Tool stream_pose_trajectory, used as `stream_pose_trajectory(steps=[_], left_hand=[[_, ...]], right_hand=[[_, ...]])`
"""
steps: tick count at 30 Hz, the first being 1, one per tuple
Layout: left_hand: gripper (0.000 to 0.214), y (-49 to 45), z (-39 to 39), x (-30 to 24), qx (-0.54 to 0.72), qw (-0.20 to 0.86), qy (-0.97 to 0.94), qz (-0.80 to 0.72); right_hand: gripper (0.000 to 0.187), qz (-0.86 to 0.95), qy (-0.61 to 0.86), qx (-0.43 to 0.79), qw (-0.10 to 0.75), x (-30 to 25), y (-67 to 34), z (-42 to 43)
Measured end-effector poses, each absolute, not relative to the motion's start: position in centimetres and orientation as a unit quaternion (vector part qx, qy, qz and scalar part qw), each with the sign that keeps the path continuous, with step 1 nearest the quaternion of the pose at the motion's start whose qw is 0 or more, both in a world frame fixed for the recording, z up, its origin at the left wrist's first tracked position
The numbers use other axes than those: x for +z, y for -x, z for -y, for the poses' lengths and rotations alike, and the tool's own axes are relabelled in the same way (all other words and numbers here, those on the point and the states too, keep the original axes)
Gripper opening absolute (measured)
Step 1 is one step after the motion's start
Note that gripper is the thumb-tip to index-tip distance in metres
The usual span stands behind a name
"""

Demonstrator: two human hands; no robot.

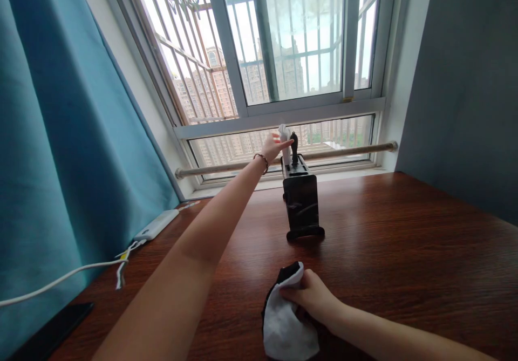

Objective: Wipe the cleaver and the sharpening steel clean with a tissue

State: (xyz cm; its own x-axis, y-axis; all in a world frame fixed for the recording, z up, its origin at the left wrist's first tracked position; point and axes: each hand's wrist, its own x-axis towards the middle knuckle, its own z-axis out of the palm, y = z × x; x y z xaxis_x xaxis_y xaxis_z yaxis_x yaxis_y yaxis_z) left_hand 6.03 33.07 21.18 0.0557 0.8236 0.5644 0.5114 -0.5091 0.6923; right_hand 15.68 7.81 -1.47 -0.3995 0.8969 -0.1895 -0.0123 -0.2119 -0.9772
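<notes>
My left hand [275,144] reaches far forward, its fingers closed around a white upright object [286,145] that stands at the top of a black holder [301,204]. Just right of it, a black handle [294,146] sticks up from the holder, close to my thumb tip. The exact kind of the white object cannot be made out. Nearer to me, my right hand [318,299] pinches a white cloth [285,320] with a black side, thumb on top. The cloth hangs folded just above or on the table; its lower part leaves the picture.
The brown wooden table [384,242] reaches to a barred window [303,42] with a metal rail [356,150]. On the left are a blue curtain [60,107], a white power strip [157,225], a white cable [60,283] and a flat black object [56,331].
</notes>
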Motion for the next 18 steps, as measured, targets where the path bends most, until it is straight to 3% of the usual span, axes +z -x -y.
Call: stream_pose_trajectory(steps=[3, 7, 13, 18], left_hand=[[0.059, -6.0, -31.7, 21.7, 0.545, 0.059, -0.700, -0.458], [0.025, -6.6, -29.7, 22.3, 0.507, -0.013, -0.739, -0.443], [0.037, -8.9, -28.6, 21.4, 0.419, -0.026, -0.764, -0.489], [0.035, -10.5, -28.9, 21.1, 0.419, 0.008, -0.753, -0.508]], right_hand=[[0.023, 0.526, 0.420, 0.652, 0.349, -1.5, -15.7, -7.8], [0.021, 0.538, 0.421, 0.644, 0.344, -1.2, -15.7, -7.7], [0.018, 0.563, 0.423, 0.622, 0.342, -1.2, -15.7, -7.7], [0.017, 0.574, 0.410, 0.619, 0.344, -1.5, -15.8, -7.8]])
